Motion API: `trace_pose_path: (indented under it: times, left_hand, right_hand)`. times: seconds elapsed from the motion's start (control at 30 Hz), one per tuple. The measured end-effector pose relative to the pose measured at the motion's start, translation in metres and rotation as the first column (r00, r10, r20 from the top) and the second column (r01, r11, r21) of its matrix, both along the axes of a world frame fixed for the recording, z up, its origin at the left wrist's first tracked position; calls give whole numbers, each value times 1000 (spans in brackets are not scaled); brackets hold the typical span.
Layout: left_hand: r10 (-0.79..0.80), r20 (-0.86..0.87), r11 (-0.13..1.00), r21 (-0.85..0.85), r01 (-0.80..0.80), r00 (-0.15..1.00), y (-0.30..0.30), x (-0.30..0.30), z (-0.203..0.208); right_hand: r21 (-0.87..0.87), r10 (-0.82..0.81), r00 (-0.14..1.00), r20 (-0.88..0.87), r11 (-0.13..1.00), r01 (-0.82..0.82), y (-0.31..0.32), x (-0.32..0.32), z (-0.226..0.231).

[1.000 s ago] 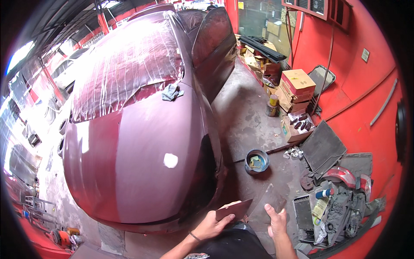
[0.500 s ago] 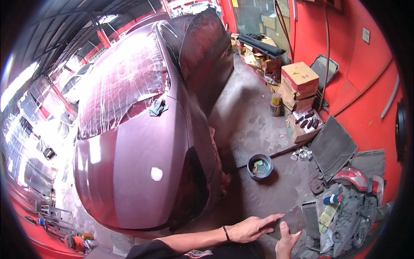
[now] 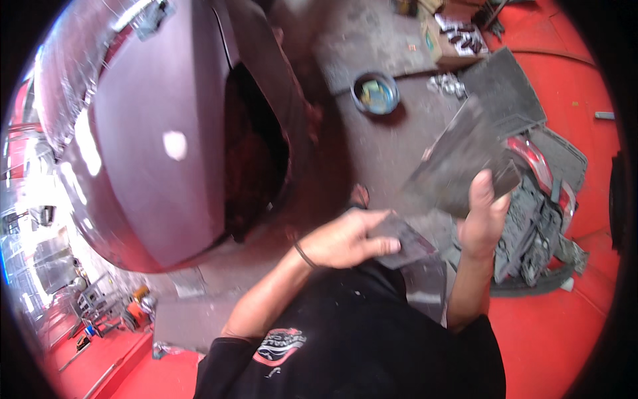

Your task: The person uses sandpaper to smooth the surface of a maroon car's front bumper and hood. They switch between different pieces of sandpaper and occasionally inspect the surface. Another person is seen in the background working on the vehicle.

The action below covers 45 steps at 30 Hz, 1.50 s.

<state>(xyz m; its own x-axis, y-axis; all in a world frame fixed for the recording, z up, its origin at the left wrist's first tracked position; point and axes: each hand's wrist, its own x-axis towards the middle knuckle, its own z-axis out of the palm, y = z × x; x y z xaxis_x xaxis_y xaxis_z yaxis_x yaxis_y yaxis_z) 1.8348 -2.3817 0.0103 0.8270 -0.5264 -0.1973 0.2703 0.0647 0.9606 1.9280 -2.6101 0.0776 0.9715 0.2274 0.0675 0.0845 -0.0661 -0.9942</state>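
Note:
My left hand [image 3: 345,241], with a dark band at the wrist, pinches a small dark grey piece of sandpaper [image 3: 413,245] between thumb and fingers. To its right, my right hand [image 3: 481,216] is raised with the thumb up, closed on a larger dark sheet of sandpaper [image 3: 455,163]. That sheet is smeared by motion and stands above the hand. The two hands are apart, in front of my black shirt. A purple-grey car body [image 3: 156,126] with a pale round spot on its painted panel lies to the left of them.
A round dark tub [image 3: 375,93] with water and yellowish pieces stands on the floor ahead. Flat dark panels [image 3: 508,90], a red lamp [image 3: 528,156] and dusty grey parts [image 3: 531,233] lie at the right by the red wall [image 3: 565,113]. A carton [image 3: 458,33] stands farther back.
The view has tipped down and turned. My hands, close together on one dark sheet before, are now apart with a piece in each; the right hand's sheet has swung up.

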Motion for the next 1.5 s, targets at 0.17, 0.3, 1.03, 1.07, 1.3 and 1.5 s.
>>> trace_pose_path:
  times: [0.17, 0.3, 1.03, 1.07, 1.3, 1.5]
  left_hand:
    - [272, -428, 885, -241, -399, 862, 24, -30, -8]
    - [361, -485, 832, -218, -510, 797, 51, -53, -11]
    - [664, 410, 631, 143, -763, 626, 140, -198, 22]
    - [689, 430, 605, 104, -790, 584, 140, -201, 22]
    - [867, 332, 416, -75, -906, 371, 143, -188, 37]
    - [850, -77, 495, -226, -839, 522, 110, -176, 27]
  right_hand:
    - [2, 237, 964, -118, 971, -238, 41, -18, -12]
    - [-309, 463, 855, -233, 799, -516, 62, -34, -14]
    - [65, -95, 923, -374, 990, 128, 125, -112, 1]
    - [105, -82, 848, -523, 981, 160, 127, -124, -3]
    - [169, 155, 636, -756, 985, -38, 142, -210, -41]
    - [510, 244, 785, -570, 854, 105, 131, -191, -41]
